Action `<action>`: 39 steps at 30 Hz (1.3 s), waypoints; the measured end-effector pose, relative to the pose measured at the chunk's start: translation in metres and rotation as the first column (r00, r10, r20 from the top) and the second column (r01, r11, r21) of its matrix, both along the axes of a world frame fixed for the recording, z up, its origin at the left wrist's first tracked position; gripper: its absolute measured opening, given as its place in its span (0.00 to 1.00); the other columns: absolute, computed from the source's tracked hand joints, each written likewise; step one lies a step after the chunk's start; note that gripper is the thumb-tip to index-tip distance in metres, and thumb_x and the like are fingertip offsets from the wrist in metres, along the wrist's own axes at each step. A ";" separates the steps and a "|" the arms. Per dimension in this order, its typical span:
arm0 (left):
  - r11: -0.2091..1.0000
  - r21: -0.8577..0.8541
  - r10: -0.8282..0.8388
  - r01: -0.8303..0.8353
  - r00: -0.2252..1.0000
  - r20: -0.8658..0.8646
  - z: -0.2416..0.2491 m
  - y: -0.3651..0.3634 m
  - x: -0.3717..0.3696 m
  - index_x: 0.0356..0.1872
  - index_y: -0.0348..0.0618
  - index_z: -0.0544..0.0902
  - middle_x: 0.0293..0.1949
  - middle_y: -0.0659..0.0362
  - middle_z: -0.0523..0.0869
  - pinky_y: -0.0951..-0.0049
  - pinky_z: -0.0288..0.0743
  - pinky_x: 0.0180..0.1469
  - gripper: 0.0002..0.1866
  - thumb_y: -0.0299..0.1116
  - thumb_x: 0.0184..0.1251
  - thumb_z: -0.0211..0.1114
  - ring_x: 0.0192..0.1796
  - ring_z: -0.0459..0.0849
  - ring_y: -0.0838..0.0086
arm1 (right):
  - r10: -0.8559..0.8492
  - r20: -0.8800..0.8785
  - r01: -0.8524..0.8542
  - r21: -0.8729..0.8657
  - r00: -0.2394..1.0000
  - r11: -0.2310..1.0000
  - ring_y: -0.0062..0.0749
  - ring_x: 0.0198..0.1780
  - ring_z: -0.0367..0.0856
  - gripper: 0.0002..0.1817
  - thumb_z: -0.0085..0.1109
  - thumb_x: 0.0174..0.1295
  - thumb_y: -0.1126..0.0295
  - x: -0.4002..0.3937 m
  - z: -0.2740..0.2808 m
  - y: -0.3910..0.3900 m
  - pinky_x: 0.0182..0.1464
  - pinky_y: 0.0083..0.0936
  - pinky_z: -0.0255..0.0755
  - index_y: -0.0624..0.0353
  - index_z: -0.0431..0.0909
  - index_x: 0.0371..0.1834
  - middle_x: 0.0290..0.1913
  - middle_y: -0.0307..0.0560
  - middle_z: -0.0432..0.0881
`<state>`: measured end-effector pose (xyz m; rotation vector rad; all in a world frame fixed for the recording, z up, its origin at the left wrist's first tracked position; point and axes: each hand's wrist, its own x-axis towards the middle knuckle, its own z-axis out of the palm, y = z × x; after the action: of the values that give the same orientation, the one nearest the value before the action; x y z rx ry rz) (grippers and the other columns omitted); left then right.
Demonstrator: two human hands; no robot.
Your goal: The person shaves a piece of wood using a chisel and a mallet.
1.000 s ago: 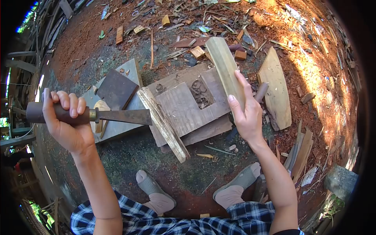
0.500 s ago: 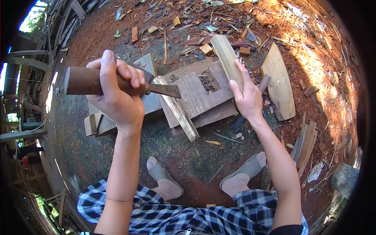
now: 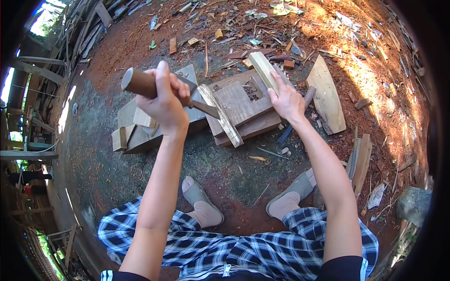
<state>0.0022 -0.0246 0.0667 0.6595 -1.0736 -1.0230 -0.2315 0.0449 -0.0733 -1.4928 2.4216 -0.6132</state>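
Two hands busy: left hand (image 3: 165, 107) fists knife (image 3: 161, 90) by handle; right hand (image 3: 284, 99) grips wood slat (image 3: 262, 68). Slat likely stiff, light, splintery; hold low, clear of blade.

Bare arms, blue/white plaid trousers (image 3: 243, 248), grey sandals (image 3: 199, 199) w/ pale socks.

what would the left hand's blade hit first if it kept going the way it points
Probably the pale wood strip. The left hand grips a chisel whose blade tip sits at or just above that strip, lying across the stacked boards. Depth is unclear, so contact can't be confirmed.
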 end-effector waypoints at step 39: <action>0.981 -0.082 0.194 -0.178 0.942 0.274 -0.062 -0.017 -0.033 0.33 0.40 0.78 0.28 0.63 0.82 0.74 0.75 0.36 0.09 0.30 0.64 0.71 0.31 0.80 0.81 | 0.529 0.193 -0.142 -0.837 0.826 0.528 0.31 0.32 0.87 0.24 0.54 0.73 0.57 0.056 0.204 -0.002 0.34 0.34 0.79 0.38 0.71 0.73 0.41 0.48 0.88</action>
<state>-0.0304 -0.0418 0.0043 0.8618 -1.2560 -0.7464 -0.1755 0.0427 0.1303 -1.7830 1.4260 -1.8753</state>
